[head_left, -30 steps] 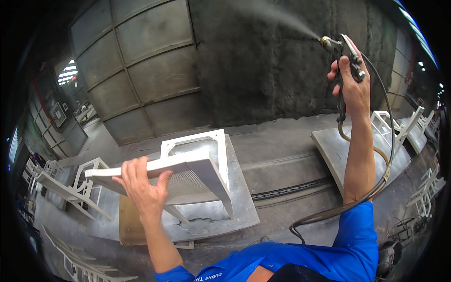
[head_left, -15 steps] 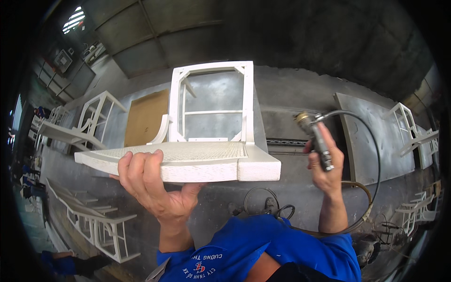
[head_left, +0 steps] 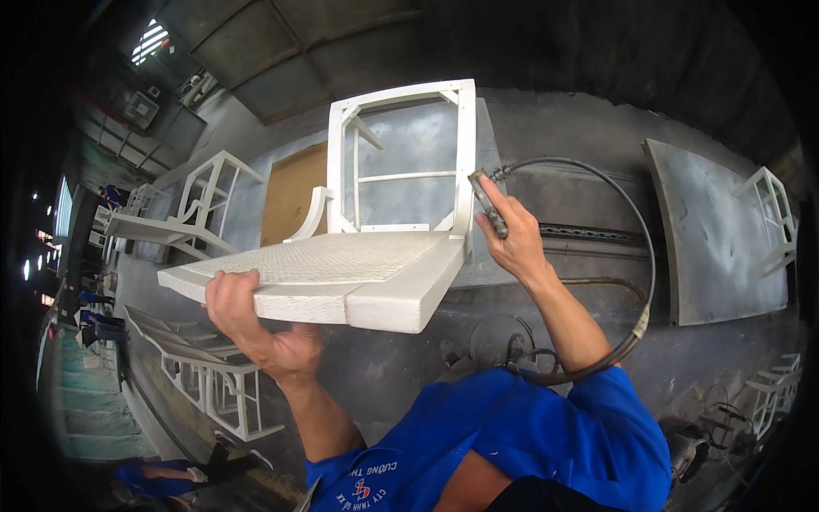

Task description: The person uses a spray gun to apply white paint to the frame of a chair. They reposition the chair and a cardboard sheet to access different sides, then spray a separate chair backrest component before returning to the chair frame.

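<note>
Apparently the chair, toward ten o'clock from centre, is white on every face in view; hidden faces can't be judged. The left hand clasps its near rail; the right hand grips a spray gun toward two o'clock, no mist visible.

Blue shirt; short sleeves; white-red chest print

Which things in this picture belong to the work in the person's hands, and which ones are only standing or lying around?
In use:
- white chair, gripped by the left hand
- spray gun, in the right hand
- black hose, running from the gun

Lying or standing about:
- brown board
- second chair, at left
- grey panel, at right
</note>
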Available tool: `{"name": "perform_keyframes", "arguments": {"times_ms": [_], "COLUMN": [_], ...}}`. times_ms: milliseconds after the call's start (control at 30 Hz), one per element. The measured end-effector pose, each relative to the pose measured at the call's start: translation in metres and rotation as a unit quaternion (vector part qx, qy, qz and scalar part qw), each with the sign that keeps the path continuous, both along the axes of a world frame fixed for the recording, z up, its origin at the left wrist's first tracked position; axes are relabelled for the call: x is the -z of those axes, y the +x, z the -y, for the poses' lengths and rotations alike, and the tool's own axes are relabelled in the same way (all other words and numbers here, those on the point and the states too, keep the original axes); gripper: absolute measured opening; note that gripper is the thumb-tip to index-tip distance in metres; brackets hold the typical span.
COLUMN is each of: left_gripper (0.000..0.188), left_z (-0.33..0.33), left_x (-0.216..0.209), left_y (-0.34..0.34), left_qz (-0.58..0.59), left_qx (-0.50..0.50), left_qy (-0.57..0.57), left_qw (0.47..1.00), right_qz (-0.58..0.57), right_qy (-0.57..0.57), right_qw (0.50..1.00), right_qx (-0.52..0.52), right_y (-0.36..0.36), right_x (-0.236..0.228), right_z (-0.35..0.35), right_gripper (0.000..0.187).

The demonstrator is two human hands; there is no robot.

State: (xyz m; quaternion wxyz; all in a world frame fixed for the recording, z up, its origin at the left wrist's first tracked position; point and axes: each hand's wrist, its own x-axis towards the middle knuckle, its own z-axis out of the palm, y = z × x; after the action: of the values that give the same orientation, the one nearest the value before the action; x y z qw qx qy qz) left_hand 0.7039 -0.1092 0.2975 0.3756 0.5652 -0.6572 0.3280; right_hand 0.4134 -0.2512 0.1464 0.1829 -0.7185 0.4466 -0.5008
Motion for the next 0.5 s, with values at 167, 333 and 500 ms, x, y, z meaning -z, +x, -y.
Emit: {"name": "perform_keyframes", "arguments": {"times_ms": [167, 333, 500], "left_gripper": [0.073, 0.073, 0.065], "left_z": [-0.004, -0.007, -0.013], "left_x": [0.003, 0.005, 0.003], "left_y": [0.000, -0.001, 0.000], "left_qz": [-0.008, -0.025, -0.006], "left_qx": [0.014, 0.018, 0.015], "left_qy": [-0.015, -0.016, -0.006], "left_qw": [1.000, 0.999, 1.000], "right_qz": [0.030, 0.086, 0.103], "right_qy": [0.023, 0.024, 0.057], "right_qw": [0.999, 0.991, 0.986], "right_qx": [-0.026, -0.095, -0.119], "right_y": [0.027, 0.060, 0.070], "right_x": [0.012, 0.010, 0.011], "right_z": [0.033, 0.051, 0.057], "right_gripper": [0.059, 0.056, 0.055]}}
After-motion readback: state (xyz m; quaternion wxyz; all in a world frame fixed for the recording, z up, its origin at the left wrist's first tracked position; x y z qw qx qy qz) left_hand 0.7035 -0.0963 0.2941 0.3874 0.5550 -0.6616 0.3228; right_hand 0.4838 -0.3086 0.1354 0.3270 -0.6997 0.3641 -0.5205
